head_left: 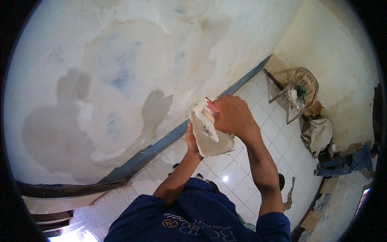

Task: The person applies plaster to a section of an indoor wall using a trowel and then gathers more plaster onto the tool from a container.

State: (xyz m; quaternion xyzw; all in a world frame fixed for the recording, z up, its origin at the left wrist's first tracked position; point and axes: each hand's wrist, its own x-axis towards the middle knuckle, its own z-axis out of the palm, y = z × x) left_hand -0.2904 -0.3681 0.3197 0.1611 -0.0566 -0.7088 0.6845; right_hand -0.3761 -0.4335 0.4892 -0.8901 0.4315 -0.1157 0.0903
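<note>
My left hand (192, 140) supports a pale rectangular tray (221, 148) from its left side, fingers wrapped under its edge. Off-white wall putty (200, 114) is heaped along the tray's left part and smeared over its surface. A red-edged putty knife (211, 105) is gripped in my right hand (237, 117), over the upper right of the tray. Its blade is coated in putty or hidden, so its shape is hard to make out. Just beyond stands a white wall (133, 60) with patchy, uneven coating.
A blue-grey skirting band (157, 151) runs along the wall's foot above white floor tiles (225, 167). To the right stand a plastic chair (307, 86) with items on it and a bundle of pale cloth (320, 133). Another person (348, 164) is at the far right.
</note>
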